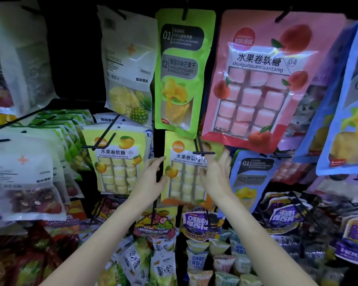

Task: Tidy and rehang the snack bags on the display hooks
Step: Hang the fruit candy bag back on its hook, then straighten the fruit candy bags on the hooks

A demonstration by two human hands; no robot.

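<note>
Single head-worn wide-angle view, facing forward, close before snack rack, centred just below green mango bag (181,69).

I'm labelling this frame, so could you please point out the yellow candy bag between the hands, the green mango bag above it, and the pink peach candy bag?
yellow candy bag (185,174): head view, clear window.
green mango bag (179,65): head view, grey label.
pink peach candy bag (256,96): head view, candy window.

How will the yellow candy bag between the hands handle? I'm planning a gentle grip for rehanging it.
The yellow candy bag looks like thin glossy film, so it is probably floppy and a bit slippery. Its window shows separate cubes, so the weight likely sits low and shifts. With the left hand and right hand at its sides, it may swing on the hook.
</note>
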